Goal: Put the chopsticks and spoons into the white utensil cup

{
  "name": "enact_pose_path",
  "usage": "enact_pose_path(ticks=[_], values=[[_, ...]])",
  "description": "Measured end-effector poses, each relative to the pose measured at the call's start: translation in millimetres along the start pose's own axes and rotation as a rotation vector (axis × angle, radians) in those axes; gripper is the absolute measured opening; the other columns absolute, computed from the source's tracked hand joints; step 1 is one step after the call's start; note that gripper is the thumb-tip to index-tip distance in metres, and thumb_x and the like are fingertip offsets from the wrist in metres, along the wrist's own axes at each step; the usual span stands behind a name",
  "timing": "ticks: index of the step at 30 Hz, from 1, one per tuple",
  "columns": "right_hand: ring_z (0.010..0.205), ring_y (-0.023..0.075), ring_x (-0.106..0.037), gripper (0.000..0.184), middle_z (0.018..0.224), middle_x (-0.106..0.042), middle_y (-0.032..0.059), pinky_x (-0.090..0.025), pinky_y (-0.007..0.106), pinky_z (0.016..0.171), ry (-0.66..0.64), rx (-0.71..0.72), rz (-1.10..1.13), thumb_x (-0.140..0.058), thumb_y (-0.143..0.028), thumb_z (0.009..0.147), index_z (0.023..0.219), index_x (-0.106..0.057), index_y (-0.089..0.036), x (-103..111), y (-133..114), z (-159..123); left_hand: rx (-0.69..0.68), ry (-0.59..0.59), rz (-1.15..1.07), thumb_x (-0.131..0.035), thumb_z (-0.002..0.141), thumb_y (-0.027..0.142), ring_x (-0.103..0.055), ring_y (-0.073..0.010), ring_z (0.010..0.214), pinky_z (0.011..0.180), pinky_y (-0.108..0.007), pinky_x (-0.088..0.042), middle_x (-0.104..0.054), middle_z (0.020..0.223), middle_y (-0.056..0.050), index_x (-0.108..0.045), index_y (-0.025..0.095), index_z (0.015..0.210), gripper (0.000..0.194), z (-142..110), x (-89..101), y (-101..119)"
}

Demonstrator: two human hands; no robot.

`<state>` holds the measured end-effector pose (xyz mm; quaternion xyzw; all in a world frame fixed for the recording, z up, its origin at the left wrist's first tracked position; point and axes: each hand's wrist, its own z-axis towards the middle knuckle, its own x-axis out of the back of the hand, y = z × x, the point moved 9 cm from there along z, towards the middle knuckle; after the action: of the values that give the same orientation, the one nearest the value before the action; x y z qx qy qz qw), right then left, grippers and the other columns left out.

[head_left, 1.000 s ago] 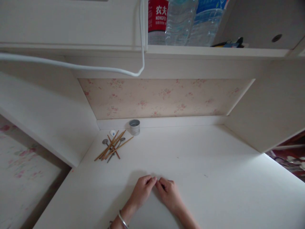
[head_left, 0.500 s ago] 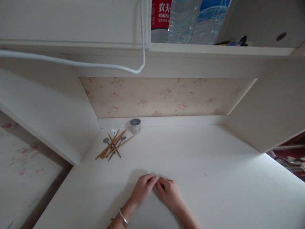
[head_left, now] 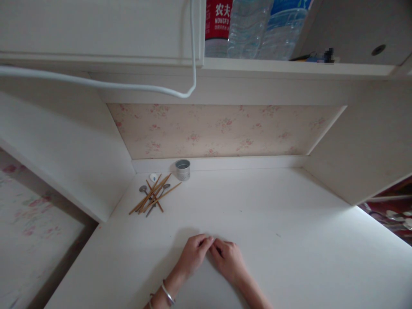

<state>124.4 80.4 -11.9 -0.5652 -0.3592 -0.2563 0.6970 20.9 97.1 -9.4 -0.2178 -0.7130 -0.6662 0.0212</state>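
Note:
My left hand (head_left: 193, 254) rests on the white tabletop with its fingers curled in, and a silver bangle circles the wrist. Beside it my right hand (head_left: 229, 260) is also closed, the two thumbs meeting at the front. Nothing shows in either hand, though the palms are hidden. Farther off to the left lies a loose crossed pile of wooden chopsticks (head_left: 150, 195). Mixed in with them are metal spoons, one with its bowl at the left (head_left: 143, 189). A small white piece with a blue mark (head_left: 153, 177) lies behind. Near the pile a grey perforated holder (head_left: 183, 172) stands upright.
The white table (head_left: 289, 240) runs between side panels up to a floral back wall (head_left: 225, 128). Overhead, a shelf (head_left: 289, 68) carries water bottles (head_left: 247, 30). A white cable (head_left: 128, 87) hangs at the upper left.

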Motion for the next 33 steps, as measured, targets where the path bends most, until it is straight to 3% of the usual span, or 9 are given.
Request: enact_pose_path(ticks=[12, 15, 17, 20, 22, 25, 29, 33], values=[[0.061, 0.0144, -0.066, 0.037, 0.068, -0.072, 0.0003, -0.028, 0.024, 0.054, -0.02, 0.032, -0.108, -0.038, -0.033, 0.097, 0.072, -0.063, -0.022, -1.5, -3.6, -0.4, -0.004, -0.001, -0.007, -0.044, 0.087, 0.045, -0.036, -0.0106, 0.059, 0.056, -0.023, -0.029, -0.038, 0.057, 0.006, -0.045, 0.018, 0.059, 0.038, -1.2, -1.8, -1.3], [0.056, 0.0135, -0.064, 0.042, 0.063, -0.07, 0.0007, -0.026, 0.025, 0.052, 0.005, 0.014, -0.129, -0.038, -0.037, 0.097, 0.066, -0.061, -0.021, 0.8, -2.4, -1.3, 0.014, 0.014, -0.018, -0.045, 0.086, 0.046, -0.036, -0.0102, 0.056, 0.054, -0.023, -0.03, -0.036, 0.056, 0.007, -0.042, 0.019, 0.06, 0.037, 3.6, 9.3, -6.0], [0.054, 0.0129, -0.062, 0.044, 0.06, -0.069, 0.0005, -0.025, 0.025, 0.052, 0.015, 0.01, -0.141, -0.037, -0.039, 0.097, 0.064, -0.06, -0.021, 0.9, -1.4, -2.3, 0.009, 0.063, 0.047, -0.044, 0.086, 0.047, -0.037, -0.0106, 0.055, 0.053, -0.022, -0.031, -0.036, 0.055, 0.007, -0.043, 0.02, 0.062, 0.036, 11.9, 33.1, -5.6], [0.055, 0.0133, -0.063, 0.044, 0.061, -0.069, 0.0003, -0.025, 0.025, 0.052, 0.011, 0.024, -0.157, -0.037, -0.041, 0.097, 0.065, -0.061, -0.021, -0.8, -1.4, -3.1, -0.069, 0.245, 0.361, -0.041, 0.088, 0.044, -0.048, -0.0134, 0.062, 0.06, -0.024, -0.039, -0.047, 0.062, 0.004, -0.05, 0.019, 0.068, 0.033, 30.8, 95.7, 9.7], [0.056, 0.0138, -0.063, 0.044, 0.062, -0.069, 0.0004, -0.025, 0.025, 0.052, 0.009, 0.03, -0.171, -0.037, -0.041, 0.097, 0.066, -0.061, -0.021, -1.3, -1.4, -2.7, -0.107, 0.346, 0.563, -0.047, 0.084, 0.041, -0.055, -0.018, 0.079, 0.076, -0.03, -0.044, -0.059, 0.079, -0.002, -0.057, 0.018, 0.08, 0.025, 45.8, 138.6, 21.7], [0.057, 0.0141, -0.064, 0.044, 0.062, -0.069, 0.0006, -0.025, 0.025, 0.052, 0.007, 0.032, -0.177, -0.036, -0.041, 0.098, 0.066, -0.061, -0.022, -1.6, -1.6, -0.8, -0.093, 0.431, 0.677, -0.054, 0.079, 0.042, -0.045, -0.0303, 0.115, 0.1, -0.046, -0.031, -0.057, 0.114, -0.012, -0.062, 0.017, 0.101, 0.034, 69.8, 190.8, 25.8], [0.058, 0.0143, -0.064, 0.045, 0.062, -0.069, 0.0008, -0.026, 0.025, 0.052, 0.012, 0.013, -0.174, -0.036, -0.041, 0.098, 0.066, -0.061, -0.022, -1.6, 0.1, 2.1, 0.102, 0.408, 1.024, -0.053, 0.075, 0.058, -0.029, -0.0388, 0.132, 0.103, -0.06, -0.022, -0.041, 0.143, -0.011, -0.053, 0.028, 0.127, 0.06, 100.1, 227.3, 0.5], [0.057, 0.0141, -0.065, 0.044, 0.063, -0.07, 0.0011, -0.026, 0.025, 0.052, 0.02, -0.007, -0.19, -0.037, -0.04, 0.098, 0.067, -0.063, -0.022, -2.6, 1.4, 3.1, 0.269, 0.287, 1.052, -0.042, 0.073, 0.074, -0.015, -0.0458, 0.138, 0.098, -0.073, -0.017, -0.025, 0.155, -0.007, -0.039, 0.038, 0.14, 0.076, 121.8, 241.3, -37.8]])
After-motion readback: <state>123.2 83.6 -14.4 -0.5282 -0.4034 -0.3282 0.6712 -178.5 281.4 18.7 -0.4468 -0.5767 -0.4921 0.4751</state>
